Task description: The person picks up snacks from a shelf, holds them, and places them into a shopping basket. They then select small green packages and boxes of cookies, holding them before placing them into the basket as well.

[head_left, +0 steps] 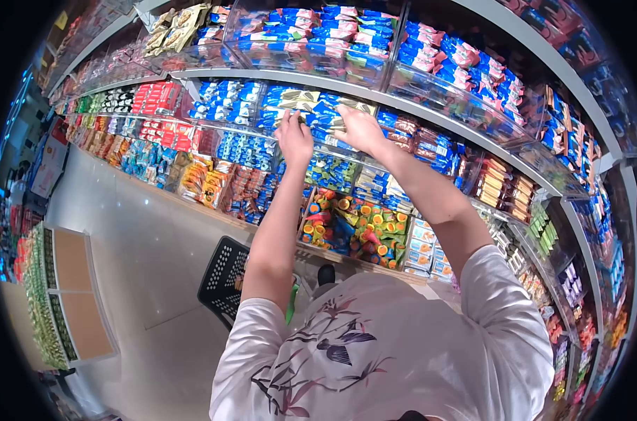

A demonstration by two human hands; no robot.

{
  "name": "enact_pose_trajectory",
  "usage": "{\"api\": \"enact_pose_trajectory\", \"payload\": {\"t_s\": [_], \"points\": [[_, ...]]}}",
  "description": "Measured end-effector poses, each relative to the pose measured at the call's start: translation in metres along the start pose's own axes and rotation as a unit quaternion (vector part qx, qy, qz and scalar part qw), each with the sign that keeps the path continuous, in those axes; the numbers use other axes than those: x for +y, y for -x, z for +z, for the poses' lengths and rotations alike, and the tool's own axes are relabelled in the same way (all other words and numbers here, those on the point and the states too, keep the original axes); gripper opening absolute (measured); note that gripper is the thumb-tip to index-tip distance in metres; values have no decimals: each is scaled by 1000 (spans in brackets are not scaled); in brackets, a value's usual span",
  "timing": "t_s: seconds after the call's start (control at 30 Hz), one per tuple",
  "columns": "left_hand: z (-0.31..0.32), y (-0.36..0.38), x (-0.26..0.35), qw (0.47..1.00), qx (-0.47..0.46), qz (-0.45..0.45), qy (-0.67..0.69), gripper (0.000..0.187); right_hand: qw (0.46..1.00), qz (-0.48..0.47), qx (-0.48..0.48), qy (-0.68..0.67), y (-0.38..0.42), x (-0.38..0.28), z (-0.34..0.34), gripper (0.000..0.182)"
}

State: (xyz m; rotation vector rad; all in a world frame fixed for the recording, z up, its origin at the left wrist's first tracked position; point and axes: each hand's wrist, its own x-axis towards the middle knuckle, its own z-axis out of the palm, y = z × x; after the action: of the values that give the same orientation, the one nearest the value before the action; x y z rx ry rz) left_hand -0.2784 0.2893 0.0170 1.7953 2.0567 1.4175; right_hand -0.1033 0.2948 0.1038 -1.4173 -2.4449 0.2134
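Observation:
Both my hands are over a middle-shelf bin of blue packets with white and gold parts (320, 111). My left hand (294, 138) rests at the left part of this row, its fingers stretched forward and slightly apart against the packets. To the right, my right hand (361, 130) reaches in with thumb and forefinger spread, touching the packets at the bin's right side. I see no packet lifted in either hand. The undersides of the fingers are hidden.
Above runs a shelf of blue and pink packets (283, 27) behind clear fronts. Lower bins hold orange-capped sweets (380, 228) and small blue packets (244, 151). A black basket (221, 281) stands on the floor by my left arm. A carton display (76, 281) is at left.

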Motion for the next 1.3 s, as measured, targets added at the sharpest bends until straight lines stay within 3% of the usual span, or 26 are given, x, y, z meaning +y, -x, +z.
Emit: {"api": "enact_pose_trajectory", "payload": {"t_s": [0.03,0.17,0.33,0.37,0.4,0.47,0.5,0.53,0.57,0.63,0.67,0.7,0.73,0.77,0.8,0.87,0.97,1.07,1.1,1.17,1.2,1.23,1.27,1.3], "points": [[-2,1,4,1000,-4,12,-14,39,997,-39,70,-10,4,4,3,45],[-12,8,15,999,-19,27,-31,42,968,-143,201,-41,24,3,-5,44],[-13,18,7,998,38,41,36,42,967,59,122,-214,114,-21,-15,43],[-13,25,3,996,60,35,52,40,947,38,157,-279,131,-15,-4,40],[-15,33,1,994,87,35,56,37,940,74,182,-280,149,-20,2,37],[-34,62,22,984,38,-83,151,34,846,216,106,-476,183,-1,32,38],[-24,83,15,963,37,-111,242,31,853,196,122,-468,194,-6,23,48],[-27,102,29,895,-32,-215,390,30,810,299,59,-501,206,-12,14,48],[-34,125,46,841,-115,-292,442,38,820,336,40,-461,219,-5,31,48],[-35,166,79,742,-300,-352,486,54,818,278,33,-503,231,0,48,59],[-32,185,88,684,-382,-369,500,56,796,277,-16,-538,230,-12,36,67],[-28,193,92,632,-448,-370,513,54,853,294,-54,-427,233,-14,41,66],[-26,199,99,571,-443,-397,565,44,897,305,-90,-308,235,-14,46,66],[-21,199,98,569,-426,-407,574,37,925,253,-59,-276,237,-17,54,63],[-13,199,96,566,-407,-417,583,31,933,224,-23,-282,240,-18,60,63],[-6,195,83,476,-418,-437,639,27,942,161,51,-291,244,-19,68,64],[5,198,66,351,-397,-488,693,31,918,201,27,-340,244,-15,54,47],[1,201,83,334,-373,-490,713,32,906,239,43,-348,247,-14,40,35],[-2,203,90,359,-354,-506,699,35,904,243,62,-347,248,-12,39,35],[14,215,69,313,-352,-521,712,35,913,213,137,-321,254,-4,47,33],[12,213,75,288,-351,-528,718,35,879,254,129,-383,255,-4,42,33],[8,216,82,367,-320,-514,706,37,839,294,118,-443,257,-6,34,33],[4,214,85,405,-329,-496,694,40,793,331,107,-500,259,-7,30,34],[1,212,85,401,-325,-502,694,42,774,328,113,-530,266,7,45,34]]}}
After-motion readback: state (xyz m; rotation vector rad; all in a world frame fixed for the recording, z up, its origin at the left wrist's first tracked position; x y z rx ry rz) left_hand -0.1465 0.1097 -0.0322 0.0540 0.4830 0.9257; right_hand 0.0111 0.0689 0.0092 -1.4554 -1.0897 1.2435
